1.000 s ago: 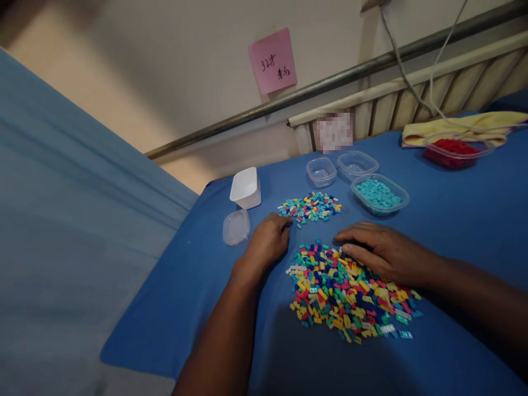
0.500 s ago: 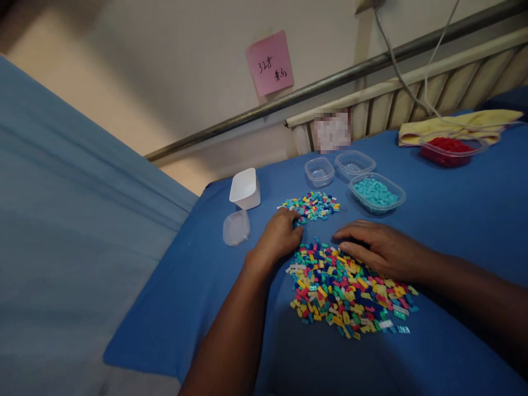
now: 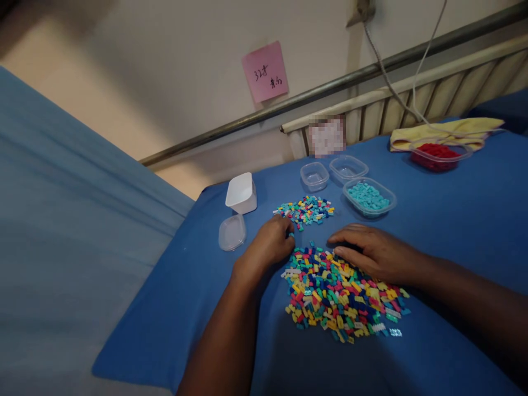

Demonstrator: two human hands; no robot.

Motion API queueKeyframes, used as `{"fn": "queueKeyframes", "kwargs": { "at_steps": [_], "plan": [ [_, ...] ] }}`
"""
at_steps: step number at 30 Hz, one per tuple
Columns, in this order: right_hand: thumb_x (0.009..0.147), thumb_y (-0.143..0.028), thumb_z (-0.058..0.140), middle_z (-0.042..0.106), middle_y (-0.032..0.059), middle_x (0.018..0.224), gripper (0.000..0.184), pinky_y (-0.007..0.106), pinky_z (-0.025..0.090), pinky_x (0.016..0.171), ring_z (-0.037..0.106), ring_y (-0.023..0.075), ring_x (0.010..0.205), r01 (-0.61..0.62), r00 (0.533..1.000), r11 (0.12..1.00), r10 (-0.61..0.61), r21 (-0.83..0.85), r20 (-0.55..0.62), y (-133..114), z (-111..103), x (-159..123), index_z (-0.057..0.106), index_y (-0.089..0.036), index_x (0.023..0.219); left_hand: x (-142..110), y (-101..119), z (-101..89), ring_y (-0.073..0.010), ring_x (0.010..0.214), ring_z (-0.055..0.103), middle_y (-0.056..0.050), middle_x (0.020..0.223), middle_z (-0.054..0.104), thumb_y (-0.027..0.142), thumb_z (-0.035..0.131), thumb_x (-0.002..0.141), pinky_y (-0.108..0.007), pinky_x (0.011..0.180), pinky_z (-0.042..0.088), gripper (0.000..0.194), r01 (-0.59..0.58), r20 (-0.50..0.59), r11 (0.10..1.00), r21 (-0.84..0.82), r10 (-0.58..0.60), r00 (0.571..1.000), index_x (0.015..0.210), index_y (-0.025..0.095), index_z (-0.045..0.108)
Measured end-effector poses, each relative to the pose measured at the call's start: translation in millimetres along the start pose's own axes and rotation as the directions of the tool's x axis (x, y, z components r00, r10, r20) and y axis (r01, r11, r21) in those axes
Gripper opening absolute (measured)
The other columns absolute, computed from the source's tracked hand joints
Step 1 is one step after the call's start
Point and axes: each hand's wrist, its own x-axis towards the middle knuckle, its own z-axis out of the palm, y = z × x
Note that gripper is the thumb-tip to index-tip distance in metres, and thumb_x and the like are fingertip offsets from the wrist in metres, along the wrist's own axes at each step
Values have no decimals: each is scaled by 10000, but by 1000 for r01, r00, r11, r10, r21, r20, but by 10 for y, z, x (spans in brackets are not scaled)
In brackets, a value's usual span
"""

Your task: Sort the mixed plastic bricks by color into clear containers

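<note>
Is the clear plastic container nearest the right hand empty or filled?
Not empty: turquoise bricks lie spread inside the clear plastic container; how deep, I cannot tell.

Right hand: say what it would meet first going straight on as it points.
Probably the small teal plastic brick at the far edge of the large multicoloured brick heap, then the left hand; height is unclear, so it may pass over.

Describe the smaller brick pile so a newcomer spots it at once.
On the dark-blue sheet, find the person's left hand. At its fingers lies a loose pile of mixed bricks. It is smaller, and shows more light blue, than the big pile nearer the camera.
</note>
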Motion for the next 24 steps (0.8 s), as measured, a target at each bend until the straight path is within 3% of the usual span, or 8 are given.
{"fn": "queueKeyframes", "kwargs": {
  "at_steps": [6, 18, 24],
  "plan": [
    [1106, -360, 542, 790, 108, 1215, 297, 464, 571, 1019, 720, 266, 1146, 17, 1000, 1000, -17, 1, -9, 22, 20, 5, 738, -210, 1270, 1, -37, -48, -188, 802, 607, -52, 949, 674, 83, 593, 799, -306, 689, 426, 166, 6, 40, 999, -51, -4, 999, 894, 188, 681],
    [1100, -368, 552, 794, 84, 1197, 274, 459, 567, 1023, 727, 258, 1142, 28, 999, 1000, -28, 13, -40, 36, 36, 6, 744, -241, 1248, 0, -64, -35, -233, 915, 644, -92, 1028, 700, 124, 559, 880, -344, 806, 493, 219, -79, 56, 997, 11, 78, 995, 993, 181, 737],
    [1100, -352, 556, 789, 79, 1185, 263, 453, 563, 1016, 724, 249, 1130, 33, 999, 999, -32, 7, -29, 46, 37, 14, 740, -226, 1239, -46, 40, -81, -267, 1051, 679, -133, 1205, 701, 145, 578, 903, -378, 940, 538, 403, -54, 92, 997, 59, 49, 995, 1269, 179, 742]
  ]
}}
